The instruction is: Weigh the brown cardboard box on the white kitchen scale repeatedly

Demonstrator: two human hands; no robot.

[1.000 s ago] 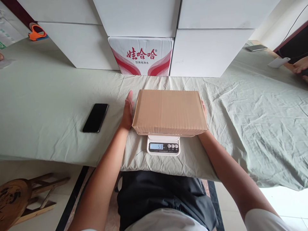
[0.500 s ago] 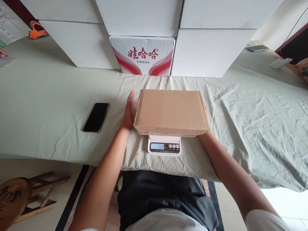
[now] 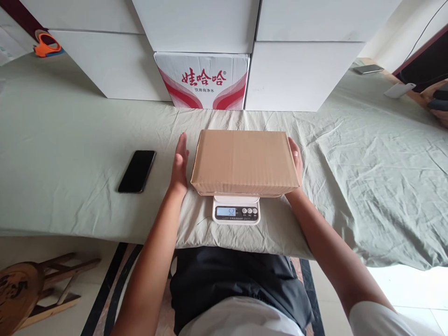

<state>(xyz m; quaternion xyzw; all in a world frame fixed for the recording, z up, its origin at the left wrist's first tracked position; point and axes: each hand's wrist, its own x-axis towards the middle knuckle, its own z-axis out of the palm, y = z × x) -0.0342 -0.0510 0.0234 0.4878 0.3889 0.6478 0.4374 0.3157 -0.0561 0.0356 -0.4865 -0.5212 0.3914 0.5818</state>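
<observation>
A brown cardboard box point(image 3: 245, 161) rests on a small white digital scale point(image 3: 236, 210) whose display is lit. My left hand point(image 3: 179, 161) stands flat and open just left of the box, with a small gap to its side. On the other side, my right hand point(image 3: 296, 161) is open too, close to the box's right side and partly hidden behind it. I cannot tell whether it touches the box. Neither hand grips anything.
A black phone point(image 3: 137, 171) lies left of my left hand on the pale green cloth point(image 3: 70, 140). White cartons point(image 3: 196, 23) and a red-and-white printed carton point(image 3: 203, 81) stand at the back. An orange tape dispenser point(image 3: 45, 46) sits far left. Another person's hand point(image 3: 437, 98) is at far right. A wooden stool point(image 3: 28, 289) stands on the floor.
My left hand has drawn slightly away from the box's left side. My right hand shows more beside the right side. The scale reading dropped from 53 to 52.
</observation>
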